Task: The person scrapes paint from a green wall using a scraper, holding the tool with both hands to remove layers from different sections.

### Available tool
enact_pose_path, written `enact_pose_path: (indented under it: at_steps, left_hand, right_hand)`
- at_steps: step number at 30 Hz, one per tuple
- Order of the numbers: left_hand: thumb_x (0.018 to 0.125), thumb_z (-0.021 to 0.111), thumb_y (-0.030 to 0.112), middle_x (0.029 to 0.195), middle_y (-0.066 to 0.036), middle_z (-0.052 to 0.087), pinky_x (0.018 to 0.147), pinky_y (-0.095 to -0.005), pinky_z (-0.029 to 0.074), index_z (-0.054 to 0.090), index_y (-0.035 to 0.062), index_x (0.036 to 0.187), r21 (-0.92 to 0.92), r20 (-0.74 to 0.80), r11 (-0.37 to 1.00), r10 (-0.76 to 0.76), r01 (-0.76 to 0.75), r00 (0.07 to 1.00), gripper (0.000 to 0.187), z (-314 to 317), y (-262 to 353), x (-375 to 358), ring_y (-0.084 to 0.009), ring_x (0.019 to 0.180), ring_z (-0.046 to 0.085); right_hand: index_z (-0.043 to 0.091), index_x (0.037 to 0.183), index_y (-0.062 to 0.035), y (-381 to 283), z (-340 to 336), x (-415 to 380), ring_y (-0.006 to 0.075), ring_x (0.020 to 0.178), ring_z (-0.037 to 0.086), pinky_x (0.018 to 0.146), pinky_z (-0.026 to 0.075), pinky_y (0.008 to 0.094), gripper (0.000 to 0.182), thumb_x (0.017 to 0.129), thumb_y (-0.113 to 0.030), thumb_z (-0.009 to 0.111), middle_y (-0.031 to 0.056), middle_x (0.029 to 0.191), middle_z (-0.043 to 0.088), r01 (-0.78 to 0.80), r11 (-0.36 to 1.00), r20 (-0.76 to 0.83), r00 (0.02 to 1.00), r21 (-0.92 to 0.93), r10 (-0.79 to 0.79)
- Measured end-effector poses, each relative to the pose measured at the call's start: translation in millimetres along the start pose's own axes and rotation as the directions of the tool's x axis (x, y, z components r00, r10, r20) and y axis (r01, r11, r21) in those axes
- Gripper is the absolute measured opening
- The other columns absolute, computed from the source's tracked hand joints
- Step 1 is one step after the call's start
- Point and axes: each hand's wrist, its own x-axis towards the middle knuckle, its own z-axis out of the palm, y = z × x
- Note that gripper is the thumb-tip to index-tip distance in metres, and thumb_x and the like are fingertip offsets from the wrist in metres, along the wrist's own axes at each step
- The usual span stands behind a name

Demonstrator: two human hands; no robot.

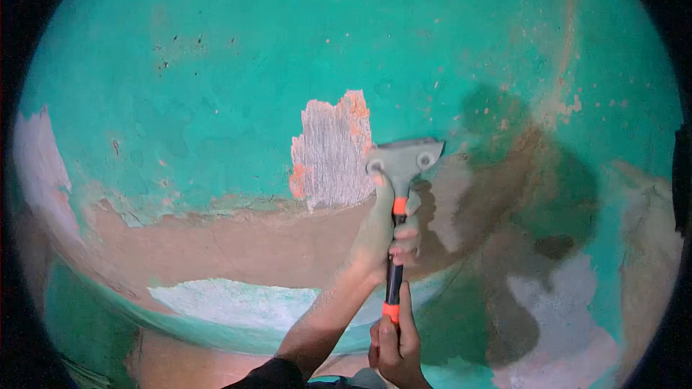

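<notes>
Green paint point(238, 65) covers most of one wall point(187, 130), chipped in small spots and broken across the lower middle by one wide brown band point(238, 245) of bare surface. One ragged grey-white patch point(335, 151), with orange showing along parts of its edge, sits just above that band. Three more pale areas show: one at the far left point(45, 162), one below the band point(238, 306) and one at the lower right point(569, 324). One dark shadow point(566, 194) falls on the wall to the right

One wide-headed scraper point(408, 160) is held up in front of the wall, its grey head just beside the right edge of the grey-white patch; whether the blade touches the wall I cannot tell. Two round knobs show on the head, and two orange bands on the black handle point(394, 281). Two hands hold it: the left hand point(386, 220) is closed around the upper handle, its thumb up against the head, and the right hand point(396, 353) is closed around the lower end, below the left, one finger extended up along the handle
</notes>
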Motion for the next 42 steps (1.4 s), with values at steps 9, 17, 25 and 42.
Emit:
enact_pose_path:
  at_steps: [9,17,25,42]
  left_hand:
    - [0.088,0.028,0.074,0.054,0.009,0.024,0.033,-0.0188,0.020,0.041,0.0166,0.080,-0.039,0.076,0.999,0.033,-0.030,0.997,0.059,-2.6,0.2,0.2,-0.0027,0.037,0.021]
    - [0.090,0.029,0.071,0.054,0.009,0.025,0.032,-0.0189,0.019,0.042,0.0164,0.081,-0.048,0.041,0.997,0.059,-0.057,0.997,0.057,-0.6,1.1,2.7,-0.0028,0.036,0.021]
    - [0.089,0.031,0.072,0.054,0.009,0.027,0.032,-0.0184,0.020,0.042,0.0168,0.082,-0.110,0.111,0.994,0.041,-0.028,0.993,0.057,-5.8,-3.1,1.0,-0.0024,0.036,0.022]
    - [0.089,0.028,0.073,0.054,0.009,0.025,0.032,-0.0189,0.019,0.041,0.0174,0.080,-0.112,0.168,0.993,0.064,-0.045,0.984,0.057,-1.7,7.1,6.1,-0.0032,0.037,0.021]
  right_hand:
    - [0.013,0.150,-0.0002,19.3,-8.9,1.9,0.0066,0.048,0.033,0.045,0.032,0.0220,0.058,0.102,-0.021,0.037,-0.0027,0.063,0.037,0.256,0.952,0.030,0.967,-0.167,-0.255]
    - [0.004,0.150,0.0001,-17.2,-1.4,-3.8,0.0062,0.044,0.037,0.041,0.035,0.0215,0.062,0.099,-0.016,0.036,0.0019,0.062,0.043,-0.080,0.995,0.006,0.997,-0.053,0.081]
    - [0.004,0.148,0.0044,-3.7,-8.2,0.3,0.0058,0.045,0.037,0.042,0.035,0.0211,0.062,0.099,-0.016,0.037,0.0012,0.063,0.043,0.038,0.999,0.046,0.998,-0.021,-0.037]
    - [0.004,0.149,0.0026,-6.8,-9.9,0.7,0.0072,0.043,0.038,0.041,0.036,0.0224,0.064,0.099,-0.021,0.036,0.0031,0.060,0.044,0.156,0.962,0.057,0.988,-0.222,-0.147]
